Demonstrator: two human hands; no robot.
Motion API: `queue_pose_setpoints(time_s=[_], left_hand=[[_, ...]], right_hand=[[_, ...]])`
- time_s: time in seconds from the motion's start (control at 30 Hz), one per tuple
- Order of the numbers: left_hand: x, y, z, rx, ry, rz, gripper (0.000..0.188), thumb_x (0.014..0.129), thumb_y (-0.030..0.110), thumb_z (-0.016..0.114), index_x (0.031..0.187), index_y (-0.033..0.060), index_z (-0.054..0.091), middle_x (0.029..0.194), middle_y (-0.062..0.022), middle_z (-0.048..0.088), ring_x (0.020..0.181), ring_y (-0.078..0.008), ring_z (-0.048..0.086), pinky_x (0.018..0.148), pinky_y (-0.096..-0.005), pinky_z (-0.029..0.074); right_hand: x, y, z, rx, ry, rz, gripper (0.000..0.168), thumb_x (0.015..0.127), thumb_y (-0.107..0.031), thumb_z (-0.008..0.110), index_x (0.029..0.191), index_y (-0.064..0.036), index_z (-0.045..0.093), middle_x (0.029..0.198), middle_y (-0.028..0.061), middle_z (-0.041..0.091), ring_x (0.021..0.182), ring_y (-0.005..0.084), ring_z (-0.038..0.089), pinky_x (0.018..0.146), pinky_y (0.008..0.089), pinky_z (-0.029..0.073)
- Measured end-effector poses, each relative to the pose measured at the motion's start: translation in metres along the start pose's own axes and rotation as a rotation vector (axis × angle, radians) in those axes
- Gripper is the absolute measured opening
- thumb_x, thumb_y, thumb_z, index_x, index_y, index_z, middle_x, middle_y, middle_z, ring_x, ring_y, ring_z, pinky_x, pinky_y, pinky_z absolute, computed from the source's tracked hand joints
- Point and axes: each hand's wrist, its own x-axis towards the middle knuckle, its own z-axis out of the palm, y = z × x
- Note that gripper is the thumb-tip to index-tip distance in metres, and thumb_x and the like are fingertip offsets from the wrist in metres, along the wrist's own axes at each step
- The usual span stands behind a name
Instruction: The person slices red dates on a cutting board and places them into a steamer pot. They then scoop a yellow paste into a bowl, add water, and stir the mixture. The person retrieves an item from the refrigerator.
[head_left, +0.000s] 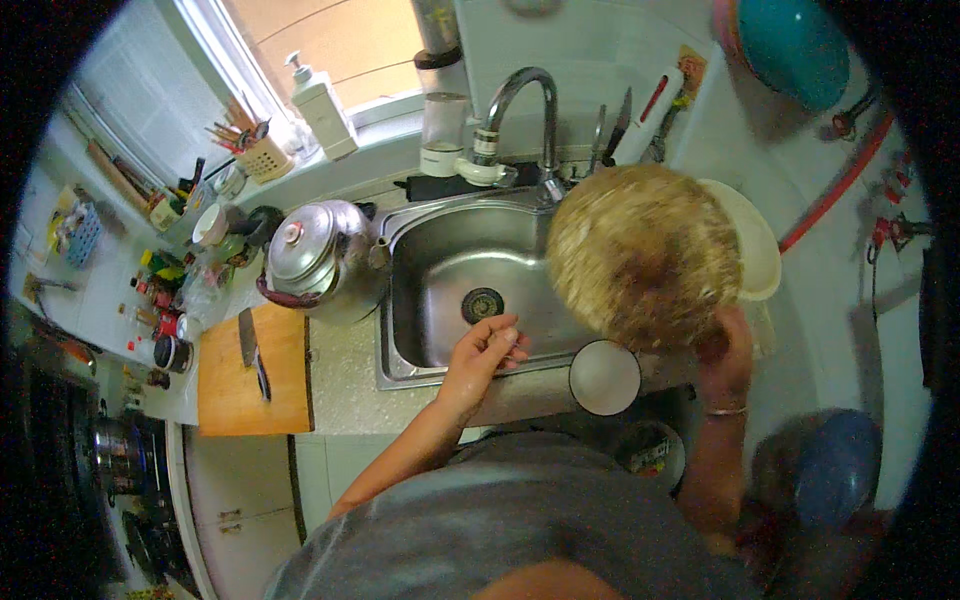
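A round, mottled brown and yellowish thing (645, 255), blurred, hangs over the right end of the sink; its kind is unclear. My right hand (726, 352) grips its lower right edge. My left hand (491, 345) is over the sink's front rim with fingers curled and nothing visible in it. Between my hands, a round white bowl or cup (604, 377) stands at the counter's front edge. Below the left hand lies the stainless steel sink (435, 262) with its drain strainer (482, 306). A pale oval basin (750, 240) shows partly behind the round thing.
A chrome faucet (553, 135) arches behind the sink. Left of it stands a metal kettle (322, 255). A kitchen knife (251, 345) lies on a wooden cutting board (281, 375) farther left. Bottles and jars (161, 315) line the left counter. A soap dispenser (322, 112) stands on the windowsill.
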Motion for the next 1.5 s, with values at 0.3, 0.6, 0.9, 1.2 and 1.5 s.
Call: queue_pose_setpoints(time_s=[0.3,0.6,0.9,1.2,1.5], left_hand=[[-0.055,0.002,-0.091,-0.293,0.179,0.014,0.020,0.084,0.008,0.061,0.103,0.0065,0.056,0.090,-0.0026,0.061,0.078,-0.0121,0.059,0.065,-0.0247,0.050],[-0.185,0.096,-0.163,0.492,0.691,0.528,0.036,0.081,-0.002,0.058,0.116,-0.0008,0.053,0.104,-0.0042,0.059,0.088,-0.0138,0.056,0.080,-0.0282,0.045],[-0.178,0.033,-0.150,1.549,0.773,0.743,0.041,0.064,-0.005,0.063,0.103,0.0075,0.060,0.103,-0.0143,0.057,0.095,-0.0320,0.056,0.079,-0.0390,0.047],[-0.154,-0.075,-0.137,1.397,0.582,0.397,0.033,0.068,-0.004,0.065,0.099,0.0056,0.060,0.113,-0.0183,0.050,0.102,-0.0376,0.050,0.084,-0.0405,0.044],[-0.094,-0.029,-0.101,1.258,0.403,0.542,0.016,0.077,0.003,0.065,0.091,0.0003,0.058,0.096,-0.0147,0.055,0.087,-0.0285,0.054,0.073,-0.0352,0.045]], right_hand=[[-0.039,0.085,0.060,-0.456,-0.519,0.196,0.034,0.088,-0.023,0.057,0.117,-0.005,0.053,0.104,0.0049,0.059,0.091,0.0180,0.058,0.076,0.0304,0.049],[-0.034,0.090,0.090,-0.492,-0.505,0.257,0.028,0.092,-0.029,0.053,0.111,-0.008,0.055,0.099,0.0019,0.062,0.085,0.0103,0.056,0.076,0.0267,0.045],[-0.031,0.103,0.094,-0.409,-0.443,0.201,0.025,0.091,-0.024,0.055,0.106,-0.004,0.057,0.093,0.0068,0.064,0.079,0.0128,0.059,0.069,0.0259,0.048],[-0.018,0.092,0.074,-0.441,-0.485,0.092,0.025,0.091,-0.020,0.054,0.108,-0.002,0.056,0.091,0.0057,0.061,0.079,0.0115,0.057,0.071,0.0258,0.048],[0.035,0.029,0.019,-0.531,-0.206,-0.251,0.026,0.088,-0.025,0.060,0.102,-0.003,0.058,0.086,0.0067,0.063,0.075,0.0149,0.061,0.070,0.0296,0.050]])
